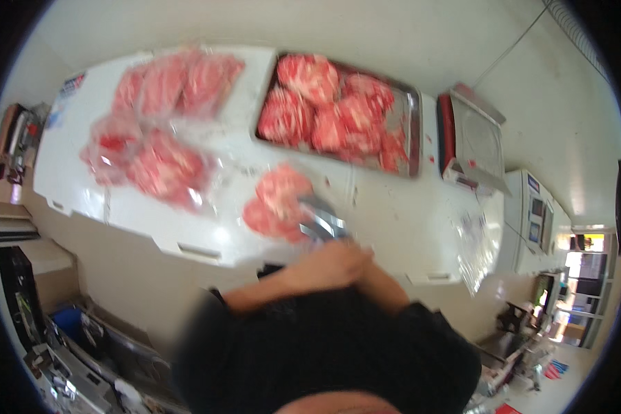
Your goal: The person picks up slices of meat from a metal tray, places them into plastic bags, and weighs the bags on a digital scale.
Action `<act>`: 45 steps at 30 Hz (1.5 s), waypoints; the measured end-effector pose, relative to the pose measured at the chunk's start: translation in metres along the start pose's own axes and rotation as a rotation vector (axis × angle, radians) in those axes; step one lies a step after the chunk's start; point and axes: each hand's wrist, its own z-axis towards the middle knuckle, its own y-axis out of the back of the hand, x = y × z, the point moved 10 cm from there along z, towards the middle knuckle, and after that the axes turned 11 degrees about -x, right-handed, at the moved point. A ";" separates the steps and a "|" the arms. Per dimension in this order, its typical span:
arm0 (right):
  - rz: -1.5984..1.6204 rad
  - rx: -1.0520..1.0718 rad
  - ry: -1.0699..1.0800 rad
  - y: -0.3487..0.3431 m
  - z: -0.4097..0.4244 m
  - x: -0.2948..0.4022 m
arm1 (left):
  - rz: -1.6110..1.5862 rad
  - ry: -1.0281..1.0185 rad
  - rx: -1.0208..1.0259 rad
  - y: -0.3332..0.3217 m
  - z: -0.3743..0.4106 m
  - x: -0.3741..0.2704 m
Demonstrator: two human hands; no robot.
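My left hand (327, 263) and my right hand (361, 259) are close together at the front edge of a white surface, overlapping and blurred. Just beyond them is a shiny grey-blue item (325, 220), possibly a glove or plastic; blur hides what it is and how my fingers lie. It touches or overlaps the right side of a small pile of sliced raw meat (278, 202). Behind the pile, a metal tray (415, 129) holds several mounds of red, marbled meat (309, 77). To the left lie clear plastic bags of meat (166, 168).
More bagged meat (160, 88) lies at the back left. A red and silver countertop scale (476, 139) stands right of the tray, against the wall. A clear plastic sheet or bag (478, 243) hangs over the surface's right front edge. A metal sink or trough (129, 346) is at the lower left.
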 end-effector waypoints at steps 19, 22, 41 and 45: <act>-0.390 -0.184 -0.160 -0.037 -0.037 0.028 | 0.378 0.326 -0.471 0.153 -0.050 0.171; -0.119 -0.296 0.015 -0.012 -0.057 0.039 | 0.427 0.328 -0.426 0.148 -0.046 0.169; -1.168 -0.402 0.351 0.061 0.084 0.244 | 0.390 0.396 -0.462 0.149 -0.048 0.164; -1.800 -0.461 0.349 0.097 0.190 0.217 | 0.342 0.301 -0.603 0.159 -0.063 0.140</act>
